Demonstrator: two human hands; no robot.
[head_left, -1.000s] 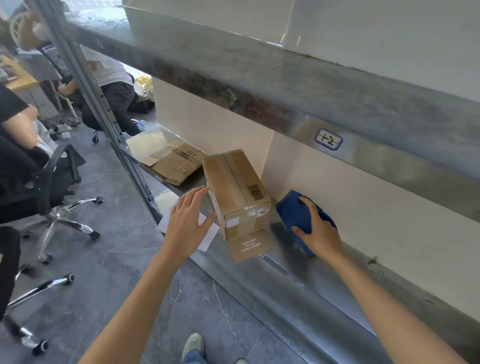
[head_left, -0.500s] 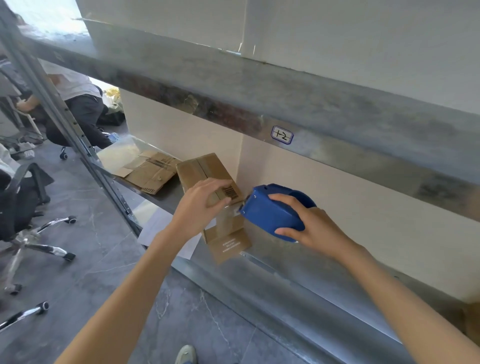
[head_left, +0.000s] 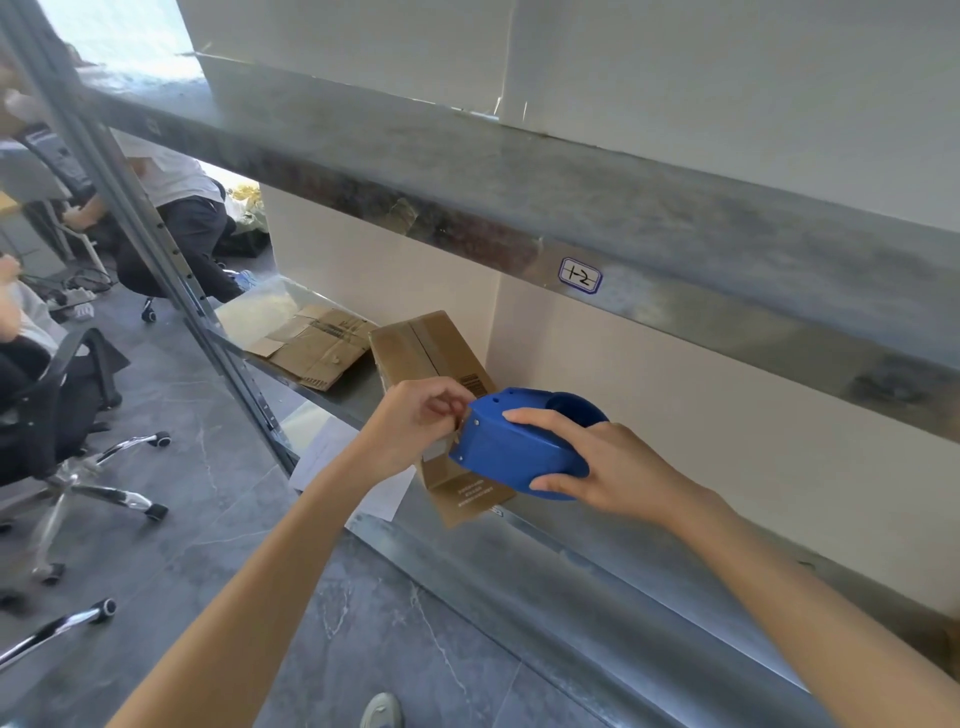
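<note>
A blue tape dispenser (head_left: 511, 447) is held in the air in front of a brown cardboard box (head_left: 426, 353) that stands on the metal shelf (head_left: 597, 587). My right hand (head_left: 608, 462) grips the dispenser's body from the right. My left hand (head_left: 415, 431) has its fingertips curled at the dispenser's front end and pinches the tape end there. One flap of the box (head_left: 470, 496) hangs open over the shelf edge, below the dispenser.
A flattened cardboard sheet (head_left: 311, 345) lies on the shelf left of the box, and white paper (head_left: 332, 457) sticks out beneath it. An upper shelf beam with a "1-2" label (head_left: 580, 275) runs overhead. Office chairs (head_left: 67, 415) and seated people are at left.
My right hand lifted the dispenser off the shelf and brought it forward. My left hand left the side of the box and came to the dispenser's front end.
</note>
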